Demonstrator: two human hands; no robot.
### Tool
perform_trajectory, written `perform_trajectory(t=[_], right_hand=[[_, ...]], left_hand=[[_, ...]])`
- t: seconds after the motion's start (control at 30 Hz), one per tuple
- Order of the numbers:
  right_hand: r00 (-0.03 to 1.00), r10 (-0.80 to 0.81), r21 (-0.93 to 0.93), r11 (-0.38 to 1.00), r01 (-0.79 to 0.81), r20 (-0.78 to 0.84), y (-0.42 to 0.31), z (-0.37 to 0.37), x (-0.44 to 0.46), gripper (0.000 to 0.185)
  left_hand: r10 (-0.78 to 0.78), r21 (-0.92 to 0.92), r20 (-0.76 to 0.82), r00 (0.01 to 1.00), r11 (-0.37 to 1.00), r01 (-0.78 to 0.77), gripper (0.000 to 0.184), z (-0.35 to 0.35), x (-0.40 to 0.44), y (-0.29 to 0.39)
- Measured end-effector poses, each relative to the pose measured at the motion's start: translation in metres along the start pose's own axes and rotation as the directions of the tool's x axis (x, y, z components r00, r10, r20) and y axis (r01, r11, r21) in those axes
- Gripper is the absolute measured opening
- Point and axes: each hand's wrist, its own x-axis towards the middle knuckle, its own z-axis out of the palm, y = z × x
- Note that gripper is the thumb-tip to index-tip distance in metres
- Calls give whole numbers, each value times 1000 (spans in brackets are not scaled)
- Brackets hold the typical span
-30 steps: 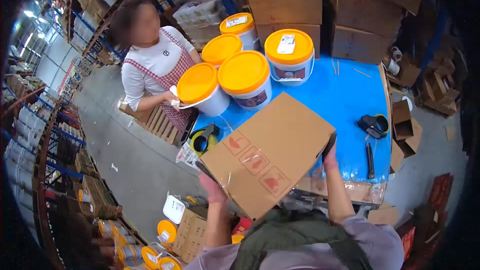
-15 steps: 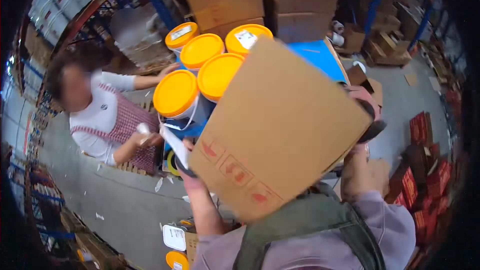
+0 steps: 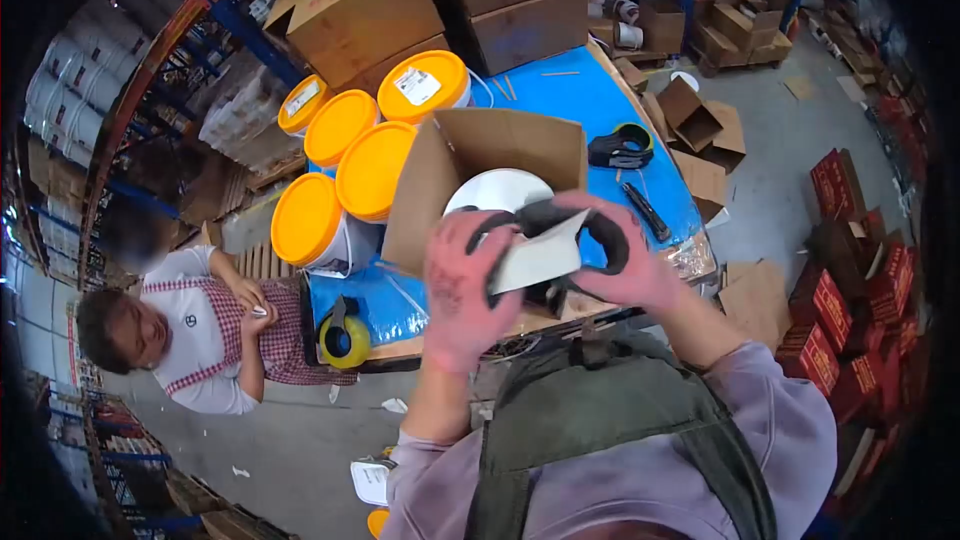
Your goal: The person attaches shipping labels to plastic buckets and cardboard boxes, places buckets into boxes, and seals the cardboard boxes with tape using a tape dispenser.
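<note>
The blue-topped bench [image 3: 560,90] carries an open cardboard box [image 3: 520,140], with yellow-lidded buckets [image 3: 375,170] grouped to the box's left. A round white object [image 3: 500,187] sits inside the box. Over its near edge, the gloved left hand [image 3: 468,285] and right hand [image 3: 632,260] both grip a bent white sheet [image 3: 540,260].

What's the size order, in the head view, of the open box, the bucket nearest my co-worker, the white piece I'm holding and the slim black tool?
1. Open box
2. Bucket
3. White piece; nearness to the camera may enlarge it
4. Slim black tool
</note>
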Motion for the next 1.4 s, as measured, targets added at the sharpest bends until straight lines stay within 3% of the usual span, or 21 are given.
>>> perform_trajectory(t=[0.03,0.1,0.13,0.2,0.27,0.37,0.4,0.47,0.57,0.63,0.73,0.8,0.9,0.93,1.0,1.03,1.07,1.13,1.23,1.33,1.4], right_hand=[[982,-189,-265,947,180,-10,22,-10,-3,53],[867,365,346,905,-247,-338,53,-20,-28,43],[702,328,321,935,-148,-632,79,-26,-26,33],[771,251,262,958,-114,-586,95,-67,-7,26],[801,205,17,971,-237,-562,156,-101,-8,29],[790,353,-547,579,-605,-500,256,-128,-32,67],[722,604,-633,422,-649,-337,260,-134,-30,81],[944,279,-816,495,-300,-178,272,-134,-49,80],[993,105,-518,846,-122,-62,126,-121,-4,59],[969,-139,-280,940,193,202,101,-105,1,43],[901,-225,-231,918,324,371,91,-32,2,35],[832,-176,-338,855,394,525,125,8,2,33],[802,-226,-317,833,453,553,143,18,13,25],[827,-283,-225,874,431,486,156,12,11,23],[920,250,-28,967,-253,303,121,-26,20,18],[998,-62,-130,990,62,2,169,-40,12,17],[966,223,-24,973,-227,-129,170,-65,17,16],[972,-5,-541,831,-126,-235,200,-117,22,33],[994,-4,-978,182,-106,-108,305,-197,-13,53],[953,294,-981,196,9,67,333,-243,-23,60],[976,158,-970,212,115,150,328,-246,-7,58]], left_hand=[[26,48,99,995,998,-31,42,8,8,6],[-47,92,116,992,995,36,45,5,17,4],[-134,111,55,989,986,128,48,-3,20,-2],[-214,194,-320,923,939,285,55,-2,8,-55],[-599,-265,-220,770,797,543,58,-2,-20,-98],[-580,-36,-136,803,813,581,58,-8,-29,-50],[-597,17,-146,789,796,605,60,-8,-45,-42],[-425,167,-140,894,880,444,75,-13,-80,-29],[-599,36,-128,790,794,607,84,-16,-94,2],[-627,193,-109,771,748,636,84,-21,-93,0],[-557,410,-21,830,752,515,78,-30,-54,4],[-608,261,339,718,794,549,68,-31,-32,10],[-412,392,458,788,889,237,48,-2,-51,-22],[-543,399,418,728,830,390,42,2,-30,-24],[-386,461,74,920,831,311,45,33,-28,-53],[-408,442,77,910,832,336,49,39,-9,-48],[-431,415,84,899,835,361,54,47,6,-42],[-211,467,-9,978,864,190,71,97,-16,-92],[-88,552,-202,975,813,188,84,67,11,-74],[-64,464,-351,934,855,233,87,61,18,-105],[-110,397,-403,909,874,281,79,60,9,-98]])
